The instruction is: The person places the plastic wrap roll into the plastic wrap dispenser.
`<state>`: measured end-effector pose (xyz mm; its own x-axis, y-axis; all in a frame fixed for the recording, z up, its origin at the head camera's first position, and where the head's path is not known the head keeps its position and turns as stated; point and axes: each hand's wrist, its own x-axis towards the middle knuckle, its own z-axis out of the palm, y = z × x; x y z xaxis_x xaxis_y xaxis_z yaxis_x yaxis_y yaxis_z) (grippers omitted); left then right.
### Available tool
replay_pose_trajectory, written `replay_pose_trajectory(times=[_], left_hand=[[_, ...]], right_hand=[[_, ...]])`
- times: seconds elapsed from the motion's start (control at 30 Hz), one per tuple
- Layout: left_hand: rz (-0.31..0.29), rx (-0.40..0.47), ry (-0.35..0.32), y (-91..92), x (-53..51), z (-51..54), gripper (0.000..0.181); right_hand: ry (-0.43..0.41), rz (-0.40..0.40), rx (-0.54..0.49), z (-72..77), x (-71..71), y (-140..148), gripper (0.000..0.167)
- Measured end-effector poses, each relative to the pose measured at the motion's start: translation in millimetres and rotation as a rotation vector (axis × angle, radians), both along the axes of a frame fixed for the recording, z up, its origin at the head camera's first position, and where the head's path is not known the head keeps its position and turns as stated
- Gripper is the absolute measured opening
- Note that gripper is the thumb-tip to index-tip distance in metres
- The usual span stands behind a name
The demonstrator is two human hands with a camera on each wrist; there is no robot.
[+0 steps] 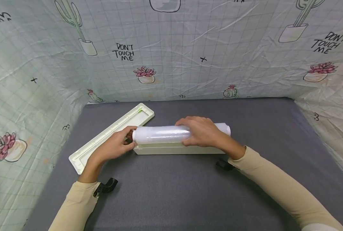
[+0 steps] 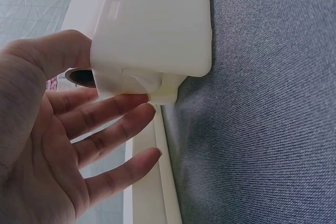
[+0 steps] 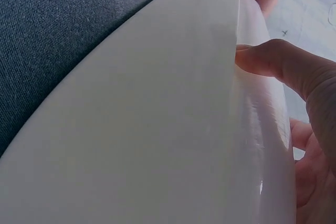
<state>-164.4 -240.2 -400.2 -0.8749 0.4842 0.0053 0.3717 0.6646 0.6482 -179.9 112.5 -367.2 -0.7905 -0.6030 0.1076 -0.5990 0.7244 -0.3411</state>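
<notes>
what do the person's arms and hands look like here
Both the left hand and right hand are bare, with no gloves or visible rings. The left sleeve and right sleeve are long, plain and beige. A black left wrist device and black right wrist device show by the cuffs.

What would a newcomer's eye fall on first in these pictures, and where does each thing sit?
Most likely the glossy white roll at the centre, showing above the front wall of a long pale box, with the right hand gripping it and the left hand at its left end. Next, perhaps, the backdrop behind, printed with potted cacti and "DON'T TOUCH ME". A pale tray-like piece lies slantwise at left.
</notes>
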Motion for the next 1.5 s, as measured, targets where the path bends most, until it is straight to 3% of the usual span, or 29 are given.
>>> replay_pose_trajectory(times=[1.07,1.5], left_hand=[[-0.015,0.013,-0.045,-0.7,-1.2,3.3,0.06],[-0.009,-0.003,-0.035,-0.2,-0.4,3.9,0.062]], right_hand=[[-0.007,-0.002,0.026,-3.9,-0.6,0,0.06],[-0.042,0.028,0.02,-14.2,-3.5,4,0.062]])
